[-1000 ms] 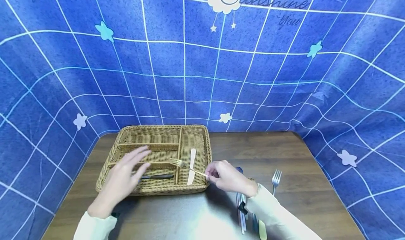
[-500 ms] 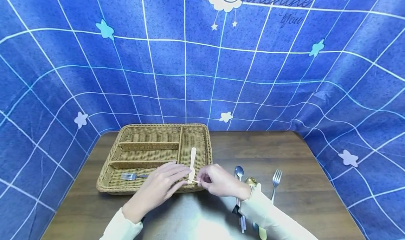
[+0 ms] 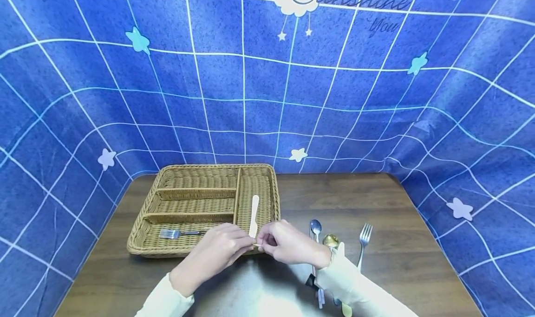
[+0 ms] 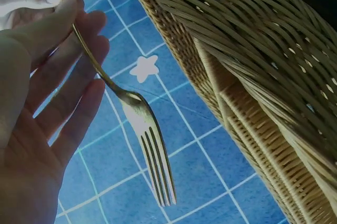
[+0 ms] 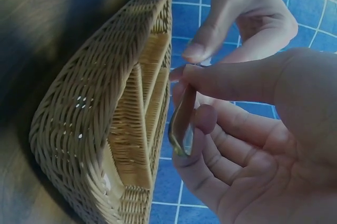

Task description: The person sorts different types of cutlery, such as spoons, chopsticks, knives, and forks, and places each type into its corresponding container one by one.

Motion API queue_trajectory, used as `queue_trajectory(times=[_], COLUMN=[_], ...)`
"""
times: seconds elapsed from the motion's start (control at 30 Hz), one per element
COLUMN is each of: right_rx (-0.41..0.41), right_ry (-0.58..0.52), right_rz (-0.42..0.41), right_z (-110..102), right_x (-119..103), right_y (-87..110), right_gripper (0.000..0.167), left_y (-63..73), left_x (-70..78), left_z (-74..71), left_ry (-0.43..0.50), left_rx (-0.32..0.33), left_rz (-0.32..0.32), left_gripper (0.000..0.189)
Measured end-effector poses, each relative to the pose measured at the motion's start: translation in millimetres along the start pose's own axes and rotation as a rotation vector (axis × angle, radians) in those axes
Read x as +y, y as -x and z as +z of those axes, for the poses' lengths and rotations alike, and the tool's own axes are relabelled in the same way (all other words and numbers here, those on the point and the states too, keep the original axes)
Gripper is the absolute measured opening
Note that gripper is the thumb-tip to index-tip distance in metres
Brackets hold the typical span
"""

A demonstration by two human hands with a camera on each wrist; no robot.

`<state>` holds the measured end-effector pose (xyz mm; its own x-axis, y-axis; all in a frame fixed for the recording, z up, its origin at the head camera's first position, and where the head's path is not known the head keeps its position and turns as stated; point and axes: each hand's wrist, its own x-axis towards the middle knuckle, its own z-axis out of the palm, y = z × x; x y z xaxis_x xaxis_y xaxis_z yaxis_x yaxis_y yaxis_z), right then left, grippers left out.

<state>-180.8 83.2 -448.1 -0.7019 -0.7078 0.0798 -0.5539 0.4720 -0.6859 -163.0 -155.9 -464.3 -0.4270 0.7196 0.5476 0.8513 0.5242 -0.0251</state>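
Note:
Both hands meet above the front rim of a wicker cutlery basket (image 3: 175,252). My left hand (image 3: 217,247) pinches the handle of a gold fork (image 4: 139,113) between thumb and fingers, its tines free. My right hand (image 3: 288,242) pinches the end of that handle, close to the left thumb (image 5: 195,50). The fork is mostly hidden by the hands in the head view. Inside the basket, a pale knife (image 3: 254,212) lies in the right compartment. A dark-handled fork (image 3: 169,234) lies in the front left one.
Right of the basket on the wooden table (image 3: 326,191) lie a metal spoon (image 3: 316,226), a gold spoon (image 3: 331,241) and a silver fork (image 3: 365,236). Chopsticks (image 3: 321,298) with a black band and a yellow-green handle (image 3: 346,309) are partly behind the right sleeve.
My left hand has come right and down from over the basket to the gold fork and now grips it. The right hand has drawn the fork slightly left and toward the front rim.

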Motion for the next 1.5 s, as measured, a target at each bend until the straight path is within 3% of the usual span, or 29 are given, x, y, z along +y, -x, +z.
queue_trajectory(times=[0.3,0.53,0.77,0.97,1.2,1.5], right_rx=[0.057,0.246,0.367,0.330,0.274,0.241], right_ry=[-0.012,0.009,0.068,0.103,-0.002,-0.045], right_rz=[-0.069,0.051,0.197,0.211,0.224,0.260], right_z=[-1,-9,-7,6,11,9], right_x=[5,25,54,72,70,66], right_y=[0.5,3.2,6.5,8.9,7.9,8.4], right_gripper=[0.005,0.021,0.020,0.040,0.061,0.063], left_y=[2.5,9.9,16.7,23.4,40.9,66.4], left_x=[-1.4,-6.5,-12.5,-22.0,-42.1,-69.2], left_z=[-4.8,-9.6,-15.6,-27.5,-40.5,-47.5], left_ry=[0.033,0.014,-0.008,-0.030,-0.110,-0.158], left_rx=[-0.017,0.000,-0.006,-0.045,-0.049,-0.161], left_rz=[-0.035,-0.054,-0.079,-0.158,-0.261,-0.389], left_gripper=[0.008,0.012,0.014,0.016,0.009,0.012])
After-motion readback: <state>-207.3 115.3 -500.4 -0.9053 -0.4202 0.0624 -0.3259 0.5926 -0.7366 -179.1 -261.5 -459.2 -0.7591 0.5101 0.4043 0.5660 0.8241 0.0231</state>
